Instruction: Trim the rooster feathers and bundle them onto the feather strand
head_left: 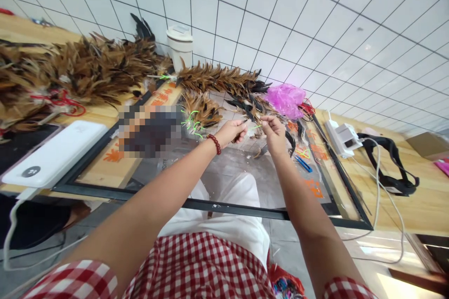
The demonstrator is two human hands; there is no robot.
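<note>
Above the framed clear panel (231, 168), my left hand (231, 131), with a beaded bracelet on the wrist, is closed in a pinch. Pale fluff (251, 130) like a feather's base shows by its fingertips, but what lies inside the fingers is hidden. A thin bright green tie (257, 126) runs from the pinched fingers of my right hand (274, 133) toward the left one. Just beyond my hands are loose dark and brown feathers (250, 106). A bunch of brown feathers (201, 110) with green ties lies left of my left hand.
A long feather garland (217, 78) runs along the tiled wall, beside a white lidded cup (180, 46). At left are a large feather pile (80, 67) and a white power bank (54, 152). Pink plastic (286, 100), a blue cutter (303, 163), a power strip (342, 138) and a black strap (389, 163) are on the right.
</note>
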